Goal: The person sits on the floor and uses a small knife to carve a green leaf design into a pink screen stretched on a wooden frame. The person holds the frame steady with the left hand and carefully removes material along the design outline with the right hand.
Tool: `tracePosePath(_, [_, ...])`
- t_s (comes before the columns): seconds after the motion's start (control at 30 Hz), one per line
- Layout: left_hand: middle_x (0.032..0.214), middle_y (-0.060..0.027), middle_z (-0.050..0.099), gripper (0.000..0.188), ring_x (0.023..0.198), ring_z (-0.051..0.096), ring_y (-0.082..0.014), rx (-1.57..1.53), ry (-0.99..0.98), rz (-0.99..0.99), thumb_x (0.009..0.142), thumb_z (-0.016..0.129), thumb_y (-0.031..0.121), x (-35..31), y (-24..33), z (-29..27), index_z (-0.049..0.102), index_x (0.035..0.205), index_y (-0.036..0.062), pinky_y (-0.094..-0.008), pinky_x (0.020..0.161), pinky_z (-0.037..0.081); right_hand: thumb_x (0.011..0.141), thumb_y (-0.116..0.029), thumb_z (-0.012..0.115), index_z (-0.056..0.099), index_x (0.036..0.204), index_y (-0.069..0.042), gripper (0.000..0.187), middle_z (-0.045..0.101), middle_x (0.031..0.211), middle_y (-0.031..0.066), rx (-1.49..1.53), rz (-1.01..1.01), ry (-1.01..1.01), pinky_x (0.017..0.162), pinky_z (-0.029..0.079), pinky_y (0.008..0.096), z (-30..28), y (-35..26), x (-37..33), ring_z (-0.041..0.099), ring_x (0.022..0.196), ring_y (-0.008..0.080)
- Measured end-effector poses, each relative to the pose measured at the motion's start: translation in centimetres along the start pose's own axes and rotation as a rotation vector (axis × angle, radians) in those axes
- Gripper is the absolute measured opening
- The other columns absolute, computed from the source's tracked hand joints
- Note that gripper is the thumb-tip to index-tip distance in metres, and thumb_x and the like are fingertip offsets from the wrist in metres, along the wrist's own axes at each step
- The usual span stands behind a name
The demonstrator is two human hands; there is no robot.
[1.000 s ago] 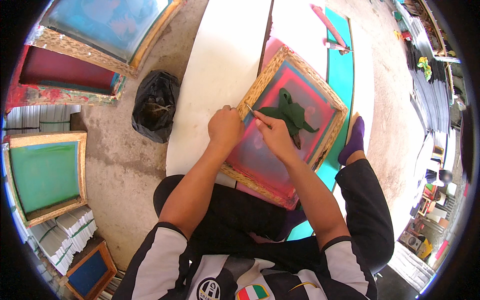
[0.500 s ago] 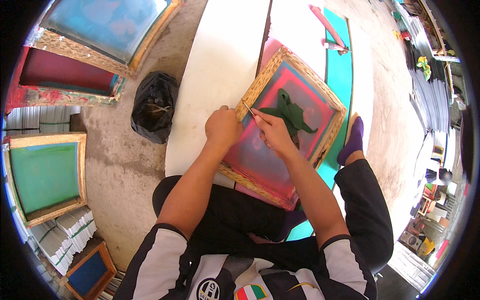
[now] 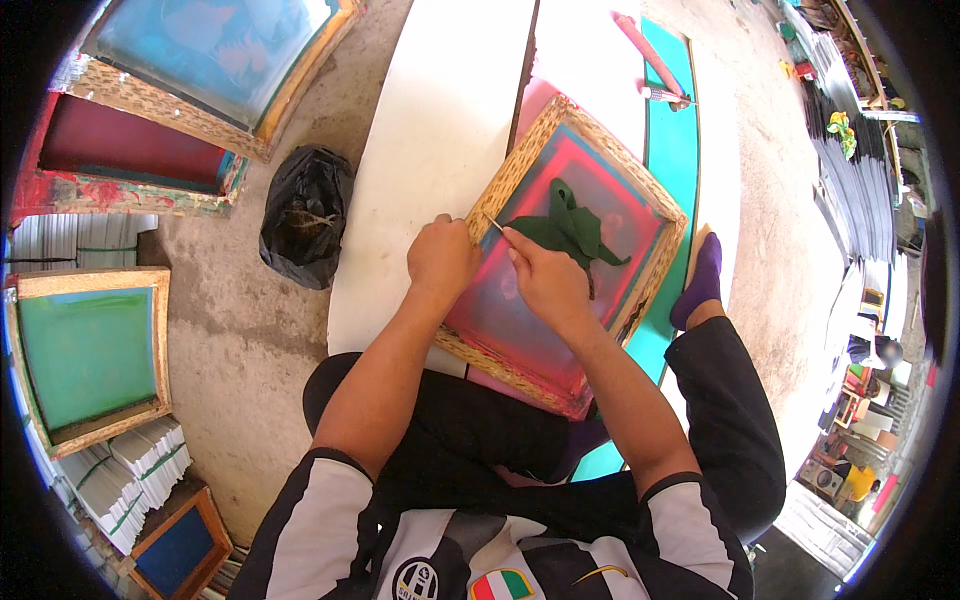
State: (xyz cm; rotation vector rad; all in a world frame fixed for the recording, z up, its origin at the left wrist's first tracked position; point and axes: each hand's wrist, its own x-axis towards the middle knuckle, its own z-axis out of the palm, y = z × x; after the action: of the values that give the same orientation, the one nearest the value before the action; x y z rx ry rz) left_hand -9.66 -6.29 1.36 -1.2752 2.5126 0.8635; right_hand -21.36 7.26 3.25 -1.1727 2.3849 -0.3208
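Note:
A wooden screen-printing frame (image 3: 640, 165) with pink and blue stained mesh lies tilted across the board before me. My left hand (image 3: 443, 258) is closed around its left rail, fingertips partly hidden. My right hand (image 3: 547, 277), over the mesh, grips a thin pointed tool (image 3: 493, 221) like a small screwdriver; its handle is mostly covered by my fingers. The tool's tip meets the inner side of the left rail, just right of my left hand. A crumpled dark green cloth (image 3: 570, 228) rests on the mesh beyond my right hand.
Left of the white board (image 3: 450, 70) stands a black plastic bag (image 3: 307, 215). More screen frames, one with green mesh (image 3: 90, 335), lean at the far left near paper stacks (image 3: 120, 485). A pinkish roll (image 3: 647, 50) lies on the turquoise strip (image 3: 672, 150). My socked foot (image 3: 702, 280) is at right.
The tool's tip has shifted slightly down along the left rail, and my right hand has turned and lowered a little. My left hand stays at the rail.

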Motion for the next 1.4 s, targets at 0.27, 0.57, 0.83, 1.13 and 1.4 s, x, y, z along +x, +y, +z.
tracePosePath(0.27, [0.106,-0.0183,0.070,0.023,0.098,0.072,-0.0363,0.004,0.071,0.032,0.083,0.077,0.019,0.1,-0.4,1.3,0.075,0.097,0.0006,-0.0468,0.085,0.060,0.104,-0.031,0.057,0.069,0.135,-0.026,0.034,0.073,0.083,0.0204,-0.335,0.031,-0.056,0.071,0.056,0.0528,-0.6,-2.7,-0.2,0.071,0.077,0.0433])
tracePosePath(0.57, [0.106,-0.0184,0.071,0.021,0.097,0.072,-0.0348,0.022,0.077,0.056,0.084,0.074,0.017,-0.2,-0.3,0.8,0.075,0.096,-0.0005,-0.0452,0.084,0.061,0.103,-0.028,0.061,0.070,0.135,-0.022,0.033,0.073,0.091,0.0215,0.141,0.007,-0.009,0.071,0.056,0.0484,1.4,0.6,0.2,0.071,0.078,0.0427])
tracePosePath(0.83, [0.105,-0.0188,0.071,0.024,0.098,0.072,-0.0364,0.021,0.081,0.042,0.082,0.075,0.019,0.2,-0.3,1.0,0.075,0.096,-0.0001,-0.0466,0.083,0.060,0.105,-0.026,0.064,0.067,0.140,-0.022,0.036,0.076,0.101,0.0203,0.099,-0.074,0.005,0.074,0.057,0.0379,2.5,2.0,0.3,0.075,0.079,0.0322])
tracePosePath(1.13, [0.096,-0.0217,0.070,0.024,0.091,0.072,-0.0412,-0.016,0.116,0.053,0.081,0.076,0.022,0.4,-0.8,1.5,0.076,0.090,-0.0002,-0.0510,0.082,0.058,0.107,-0.026,0.062,0.066,0.143,-0.016,0.038,0.072,0.080,0.0096,0.051,-0.186,0.071,0.064,0.052,0.0347,3.2,3.0,1.0,0.062,0.066,0.0153])
tracePosePath(1.4, [0.107,-0.0189,0.070,0.025,0.099,0.072,-0.0369,0.017,0.011,0.013,0.084,0.076,0.020,0.3,-0.2,0.2,0.076,0.098,-0.0003,-0.0476,0.084,0.060,0.108,-0.030,0.059,0.067,0.142,-0.015,0.038,0.062,0.080,-0.0005,0.949,0.253,-0.421,0.062,0.047,0.0289,-0.2,3.4,2.8,0.054,0.065,0.0115])
